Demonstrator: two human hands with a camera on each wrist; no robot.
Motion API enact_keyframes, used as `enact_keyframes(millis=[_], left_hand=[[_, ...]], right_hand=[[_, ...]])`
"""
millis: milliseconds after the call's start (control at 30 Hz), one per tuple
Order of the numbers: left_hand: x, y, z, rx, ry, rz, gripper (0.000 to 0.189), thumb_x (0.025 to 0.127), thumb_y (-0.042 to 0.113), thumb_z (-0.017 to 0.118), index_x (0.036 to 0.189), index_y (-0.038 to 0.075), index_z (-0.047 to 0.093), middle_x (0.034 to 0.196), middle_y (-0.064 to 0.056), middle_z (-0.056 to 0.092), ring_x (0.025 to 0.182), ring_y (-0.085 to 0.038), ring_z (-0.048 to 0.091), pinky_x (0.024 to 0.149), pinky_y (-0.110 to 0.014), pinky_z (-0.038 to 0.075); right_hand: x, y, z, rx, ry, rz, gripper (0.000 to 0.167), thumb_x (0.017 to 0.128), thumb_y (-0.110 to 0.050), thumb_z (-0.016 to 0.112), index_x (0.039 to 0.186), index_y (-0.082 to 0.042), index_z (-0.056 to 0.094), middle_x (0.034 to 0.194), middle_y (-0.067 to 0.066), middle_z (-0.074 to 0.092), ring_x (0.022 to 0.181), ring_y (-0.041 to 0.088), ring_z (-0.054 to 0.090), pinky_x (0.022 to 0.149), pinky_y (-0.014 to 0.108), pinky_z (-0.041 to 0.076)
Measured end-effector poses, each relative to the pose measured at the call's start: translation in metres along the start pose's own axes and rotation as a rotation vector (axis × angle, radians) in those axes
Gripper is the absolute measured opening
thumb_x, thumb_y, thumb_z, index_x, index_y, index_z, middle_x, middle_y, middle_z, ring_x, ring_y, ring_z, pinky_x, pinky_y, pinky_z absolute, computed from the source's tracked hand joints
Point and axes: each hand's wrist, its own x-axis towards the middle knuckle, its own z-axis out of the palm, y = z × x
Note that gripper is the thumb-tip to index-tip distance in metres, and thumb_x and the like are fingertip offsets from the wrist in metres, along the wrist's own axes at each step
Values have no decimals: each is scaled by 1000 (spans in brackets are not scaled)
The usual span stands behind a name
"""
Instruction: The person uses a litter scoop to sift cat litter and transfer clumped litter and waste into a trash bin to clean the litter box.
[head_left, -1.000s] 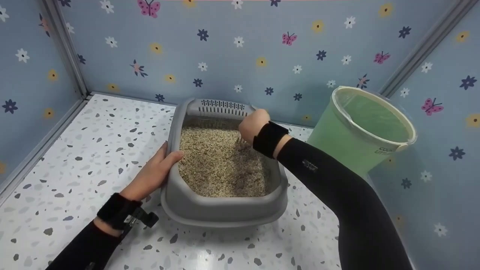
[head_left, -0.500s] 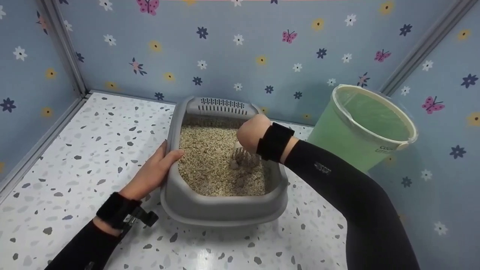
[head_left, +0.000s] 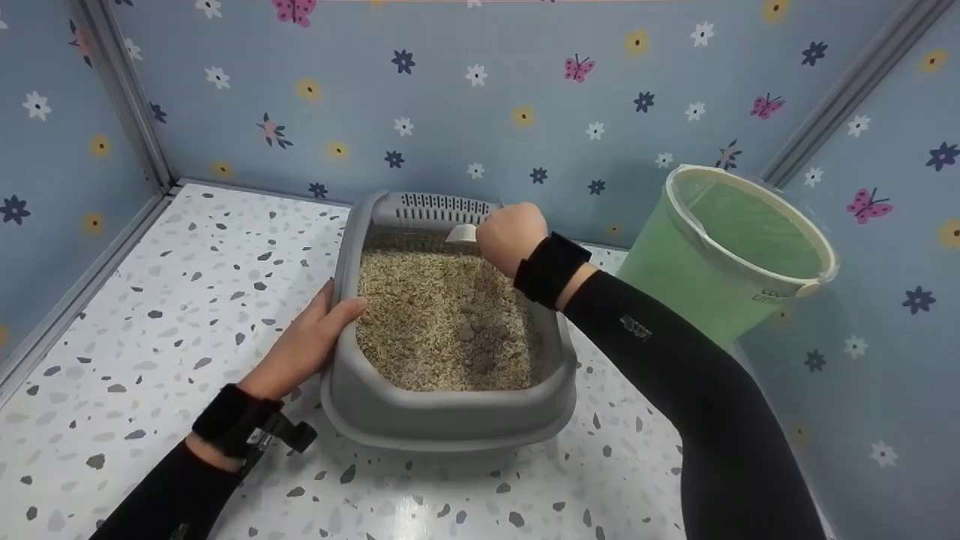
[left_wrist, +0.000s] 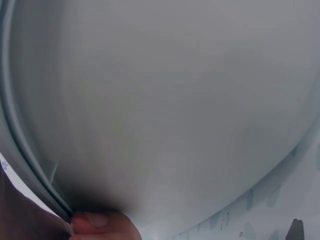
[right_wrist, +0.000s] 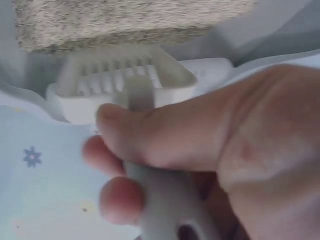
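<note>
A grey litter box (head_left: 450, 421), holding beige granular litter (head_left: 409, 315), stands on the floor in the head view. My left hand (head_left: 307, 337) grips its left rim, thumb over the edge and fingers on the outer side. In the left wrist view, fingertips (left_wrist: 102, 225) curl under the rim. My right hand (head_left: 514, 234) holds a pale slotted litter scoop (right_wrist: 125, 75) by its handle, above the back right of the box. The scoop's slots show no litter in the right wrist view. Darker, clumpy litter (head_left: 484, 337) lies right of the middle.
A green bin (head_left: 679, 274) with a cream rim and clear lining stands to the right, near the corner. Blue flowered walls (head_left: 450, 97) close in the back and both sides. White speckled floor (head_left: 187, 300) surrounds the box.
My right hand first drew the scoop forward through the litter, then lifted it up and back towards the rear edge. Darker clumps now lie exposed. The left hand has stayed on the rim.
</note>
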Motion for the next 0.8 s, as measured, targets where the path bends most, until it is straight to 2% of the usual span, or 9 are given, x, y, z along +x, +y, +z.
enact_keyframes(millis=[100, 200, 433, 700, 800], left_hand=[[0, 0, 2, -12, -2, 5, 90, 115, 59, 50, 181, 24, 2, 183, -22, 15, 162, -45, 30, 130, -69, 25], [0, 0, 4, -28, -6, 10, 88, 115, 57, 51, 181, 23, 3, 182, -24, 18, 159, -46, 35, 127, -70, 31], [0, 2, 2, -4, 0, -6, 90, 113, 63, 51, 181, 29, 1, 182, -25, 17, 157, -49, 38, 123, -73, 35], [0, 0, 0, -5, 1, -19, 91, 114, 62, 51, 181, 28, 0, 183, -24, 14, 161, -50, 32, 126, -75, 29], [0, 0, 1, 1, 6, -21, 90, 114, 61, 51, 181, 27, 1, 183, -24, 15, 161, -50, 32, 126, -75, 28]], right_hand=[[6, 1, 10, 12, 12, -5, 60, 114, -5, 57, 61, -16, 32, 55, -1, 30, 53, 14, 32, 52, 36, 45], [8, 3, 15, -5, -22, -17, 57, 114, -6, 58, 63, -16, 34, 56, -1, 33, 54, 14, 34, 55, 37, 50], [0, 1, 3, -61, -139, -25, 54, 110, -8, 60, 65, -17, 33, 59, -3, 30, 54, 14, 31, 49, 35, 31], [-3, -7, -1, -78, -237, -50, 51, 111, -9, 58, 65, -17, 37, 61, -3, 34, 57, 14, 34, 52, 36, 32], [-5, -6, 0, -39, -294, -70, 50, 111, -12, 59, 66, -17, 40, 61, -2, 35, 58, 15, 34, 53, 37, 33]])
